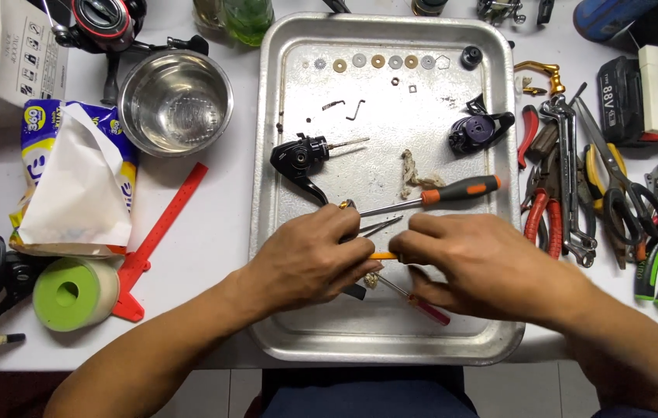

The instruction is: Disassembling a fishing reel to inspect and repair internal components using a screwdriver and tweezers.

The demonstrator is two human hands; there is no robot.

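both hands meet over tray (499, 340) near edge: left hand (309, 259) closed on small part, right hand (468, 263) pinching orange stick (383, 255). white worktop (213, 224); pliers (546, 193) at right edge.

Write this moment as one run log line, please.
left hand: holds small part | right hand: holds thin orange tool to it | place: over metal tray | screwdriver: lying beside

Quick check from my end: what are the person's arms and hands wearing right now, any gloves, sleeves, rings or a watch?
Nothing that shows. The left hand and right hand are bare, without gloves, and no ring shows on the fingers in view. Both forearms are uncovered to the picture's edge, with no sleeve, watch or wristband.
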